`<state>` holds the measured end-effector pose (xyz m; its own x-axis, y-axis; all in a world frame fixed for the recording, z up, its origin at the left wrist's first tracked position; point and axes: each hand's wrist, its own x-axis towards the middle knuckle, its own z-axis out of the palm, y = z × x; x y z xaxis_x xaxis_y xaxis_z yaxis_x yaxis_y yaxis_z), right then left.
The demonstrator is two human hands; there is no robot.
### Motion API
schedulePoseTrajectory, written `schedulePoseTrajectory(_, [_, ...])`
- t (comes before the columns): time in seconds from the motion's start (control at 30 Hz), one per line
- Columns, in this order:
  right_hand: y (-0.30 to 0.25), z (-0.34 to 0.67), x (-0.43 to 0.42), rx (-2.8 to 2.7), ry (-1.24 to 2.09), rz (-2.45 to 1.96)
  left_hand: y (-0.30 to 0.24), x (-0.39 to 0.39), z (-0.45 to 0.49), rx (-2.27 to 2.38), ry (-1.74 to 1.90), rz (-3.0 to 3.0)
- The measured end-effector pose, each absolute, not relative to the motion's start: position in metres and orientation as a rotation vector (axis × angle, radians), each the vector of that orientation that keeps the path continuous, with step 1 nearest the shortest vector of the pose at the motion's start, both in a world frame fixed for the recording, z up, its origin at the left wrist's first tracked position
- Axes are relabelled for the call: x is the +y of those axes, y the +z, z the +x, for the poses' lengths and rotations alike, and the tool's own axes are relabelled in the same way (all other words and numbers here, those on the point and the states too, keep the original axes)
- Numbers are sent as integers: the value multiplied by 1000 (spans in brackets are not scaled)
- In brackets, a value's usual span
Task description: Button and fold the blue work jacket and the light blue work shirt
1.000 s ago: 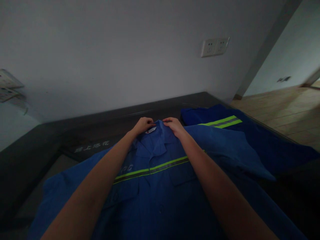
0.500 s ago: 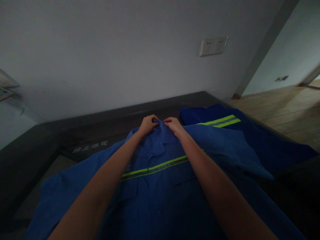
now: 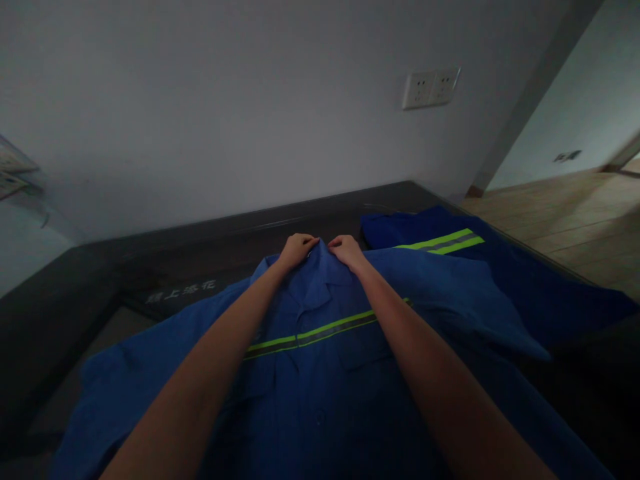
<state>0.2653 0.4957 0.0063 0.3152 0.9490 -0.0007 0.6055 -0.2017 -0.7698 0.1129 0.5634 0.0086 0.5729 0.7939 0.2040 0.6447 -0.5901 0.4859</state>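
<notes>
A blue work shirt (image 3: pixel 320 380) with a yellow-green reflective stripe across the chest lies front up on a dark table (image 3: pixel 165 267), sleeves spread to both sides. My left hand (image 3: pixel 296 249) and my right hand (image 3: pixel 346 249) are side by side at the back of its collar (image 3: pixel 320 270). Both have their fingers curled and pinched on the collar's top edge. My forearms stretch over the shirt's front.
A second, darker blue garment (image 3: pixel 450 250) with a reflective stripe lies on the table at the right, partly under the shirt's sleeve. A grey wall with a double socket (image 3: pixel 430 88) rises behind. At far right a doorway opens onto a tiled floor (image 3: pixel 575 213).
My hands drew closer together on the collar, and the white neck label seen a second ago is now covered. The shirt shifted slightly.
</notes>
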Motion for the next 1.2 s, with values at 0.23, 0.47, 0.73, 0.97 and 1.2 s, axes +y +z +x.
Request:
schedulePoseTrajectory(0.23, [10,266,491,-1421,413,-1933,20,531,119,1455,812,2611])
schedulePoseTrajectory(0.47, [9,273,491,-1435,456,-1929,31,509,129,1600,209,2374])
schedulePoseTrajectory(0.73, [8,271,492,-1476,555,-1913,18,496,139,1577,334,2452])
schedulePoseTrajectory(0.97, [7,262,491,-1447,378,-1950,9,482,147,1688,403,2464])
schedulePoseTrajectory(1.2, [-2,268,488,-1428,251,-1967,26,499,106,1487,749,2413])
